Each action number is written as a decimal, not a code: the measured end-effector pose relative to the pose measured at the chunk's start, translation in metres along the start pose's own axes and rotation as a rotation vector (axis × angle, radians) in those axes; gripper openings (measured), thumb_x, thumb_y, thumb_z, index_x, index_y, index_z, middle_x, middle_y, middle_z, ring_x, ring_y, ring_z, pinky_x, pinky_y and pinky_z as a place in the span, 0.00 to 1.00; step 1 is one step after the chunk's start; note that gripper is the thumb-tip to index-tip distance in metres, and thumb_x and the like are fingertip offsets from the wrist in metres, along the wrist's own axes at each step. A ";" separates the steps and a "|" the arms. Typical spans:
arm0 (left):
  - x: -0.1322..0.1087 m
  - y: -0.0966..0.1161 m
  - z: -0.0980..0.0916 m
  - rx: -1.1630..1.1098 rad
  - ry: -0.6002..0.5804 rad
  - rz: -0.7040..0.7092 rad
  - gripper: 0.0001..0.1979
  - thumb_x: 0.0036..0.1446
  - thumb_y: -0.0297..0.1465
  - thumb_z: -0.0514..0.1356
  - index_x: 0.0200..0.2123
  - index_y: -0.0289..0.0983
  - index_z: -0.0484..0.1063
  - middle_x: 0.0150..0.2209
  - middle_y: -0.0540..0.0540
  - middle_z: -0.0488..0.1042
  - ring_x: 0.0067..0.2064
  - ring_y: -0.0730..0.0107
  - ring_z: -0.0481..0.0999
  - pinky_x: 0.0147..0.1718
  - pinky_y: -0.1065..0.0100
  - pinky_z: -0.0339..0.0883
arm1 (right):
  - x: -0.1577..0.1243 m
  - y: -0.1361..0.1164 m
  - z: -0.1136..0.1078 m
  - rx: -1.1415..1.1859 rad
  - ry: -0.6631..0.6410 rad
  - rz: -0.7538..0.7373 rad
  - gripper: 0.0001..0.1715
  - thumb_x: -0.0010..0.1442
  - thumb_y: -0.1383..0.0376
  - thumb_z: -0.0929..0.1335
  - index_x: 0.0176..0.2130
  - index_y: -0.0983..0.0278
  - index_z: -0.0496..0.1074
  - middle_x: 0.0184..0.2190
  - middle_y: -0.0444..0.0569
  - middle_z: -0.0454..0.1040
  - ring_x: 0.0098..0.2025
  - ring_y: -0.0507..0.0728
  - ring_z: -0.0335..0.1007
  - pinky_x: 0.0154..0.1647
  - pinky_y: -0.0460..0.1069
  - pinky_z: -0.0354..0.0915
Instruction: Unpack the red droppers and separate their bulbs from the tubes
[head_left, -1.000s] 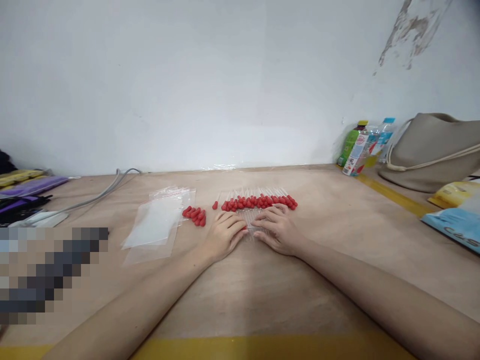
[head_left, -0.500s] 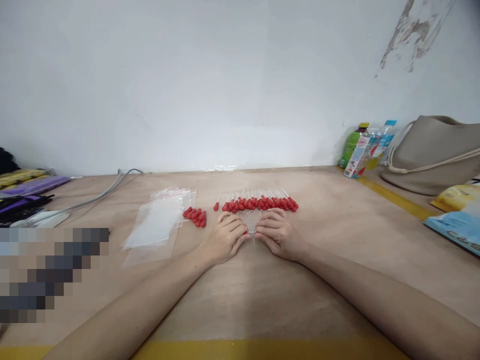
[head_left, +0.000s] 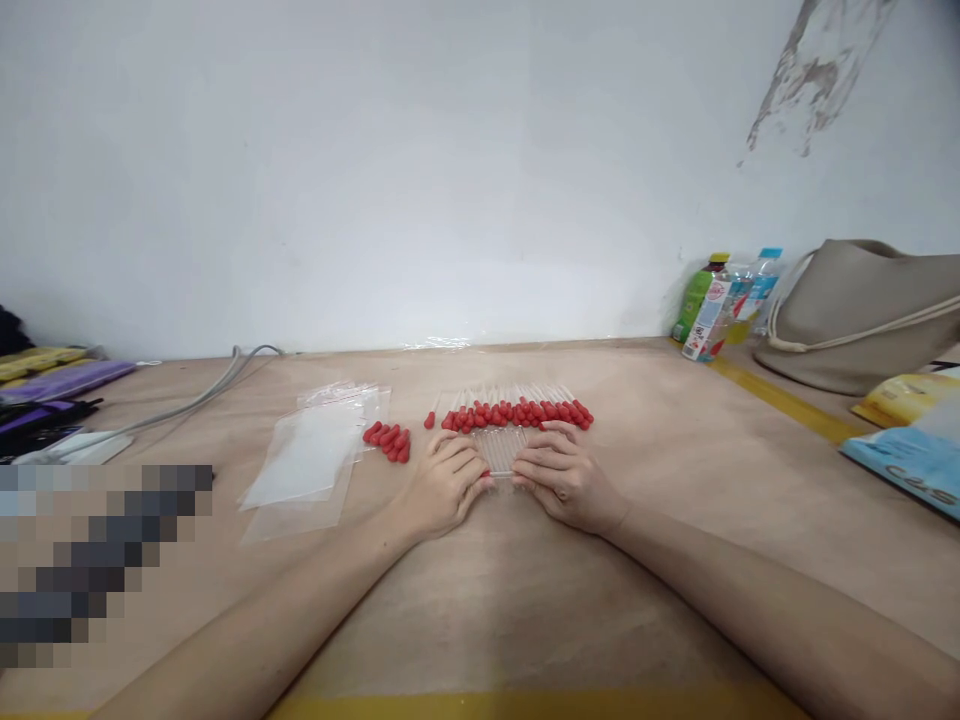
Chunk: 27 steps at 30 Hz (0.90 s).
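My left hand [head_left: 450,482] is closed, pinching a small red rubber bulb [head_left: 484,474] that is mostly hidden by the fingers. A clear dropper tube [head_left: 501,475] lies crosswise between my hands, its left end at the bulb. The fingers of my right hand [head_left: 564,478] are closed on the tube's other end. Just beyond, several bare clear tubes [head_left: 501,448] lie side by side. Behind them runs a row of droppers with red bulbs [head_left: 517,412], bulbs toward me. Loose red bulbs [head_left: 388,440] are clustered left of my left hand.
Clear zip bags [head_left: 304,460] lie on the brown table left of the bulbs. A grey cable [head_left: 202,395] crosses the far left. Drink bottles [head_left: 709,310], a grey drawstring bag [head_left: 862,310] and a blue packet [head_left: 904,460] are at the right. A wall closes the back.
My hands have moved slightly apart, so more of the tube shows between them. The view has shifted slightly.
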<state>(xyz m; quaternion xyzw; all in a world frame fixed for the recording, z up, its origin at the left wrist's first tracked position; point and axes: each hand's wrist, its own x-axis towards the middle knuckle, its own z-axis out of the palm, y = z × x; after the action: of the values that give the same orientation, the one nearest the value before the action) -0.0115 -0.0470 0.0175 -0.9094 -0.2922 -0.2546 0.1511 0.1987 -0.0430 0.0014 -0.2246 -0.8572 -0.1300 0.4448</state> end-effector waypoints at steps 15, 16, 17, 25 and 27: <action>-0.019 -0.018 -0.003 -0.020 0.076 -0.259 0.12 0.60 0.30 0.46 0.29 0.36 0.66 0.29 0.47 0.67 0.33 0.69 0.66 0.35 0.66 0.61 | -0.011 0.018 -0.006 -0.127 0.084 0.334 0.08 0.56 0.64 0.65 0.34 0.59 0.74 0.28 0.45 0.74 0.32 0.53 0.65 0.39 0.51 0.56; -0.020 -0.020 -0.004 -0.034 0.091 -0.318 0.12 0.61 0.30 0.45 0.31 0.36 0.66 0.30 0.47 0.66 0.33 0.70 0.66 0.34 0.67 0.61 | -0.012 0.019 -0.005 -0.156 0.050 0.405 0.08 0.56 0.63 0.65 0.34 0.59 0.75 0.26 0.45 0.73 0.31 0.52 0.65 0.37 0.50 0.56; -0.020 -0.024 -0.005 -0.048 0.111 -0.378 0.12 0.61 0.30 0.45 0.34 0.37 0.67 0.31 0.47 0.65 0.33 0.70 0.66 0.34 0.68 0.62 | -0.014 0.020 -0.003 -0.179 0.009 0.464 0.09 0.56 0.63 0.64 0.35 0.59 0.75 0.24 0.44 0.72 0.30 0.52 0.65 0.37 0.50 0.55; -0.033 -0.069 -0.031 -0.005 0.251 -0.678 0.15 0.55 0.27 0.48 0.48 0.37 0.61 0.36 0.45 0.65 0.37 0.67 0.69 0.38 0.64 0.65 | -0.014 0.019 0.001 -0.251 -0.116 0.634 0.11 0.51 0.69 0.62 0.34 0.62 0.72 0.27 0.44 0.73 0.30 0.52 0.67 0.37 0.49 0.51; -0.037 -0.076 -0.036 0.026 0.245 -0.722 0.11 0.53 0.28 0.51 0.41 0.37 0.64 0.34 0.47 0.68 0.35 0.68 0.70 0.35 0.65 0.65 | -0.012 0.018 0.000 -0.248 -0.131 0.642 0.09 0.51 0.69 0.62 0.31 0.62 0.71 0.26 0.43 0.73 0.30 0.52 0.66 0.36 0.49 0.50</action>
<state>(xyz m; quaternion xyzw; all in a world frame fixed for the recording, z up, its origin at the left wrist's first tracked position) -0.0972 -0.0196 0.0363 -0.7086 -0.5769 -0.3946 0.0968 0.2138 -0.0309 -0.0080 -0.5430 -0.7472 -0.0722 0.3764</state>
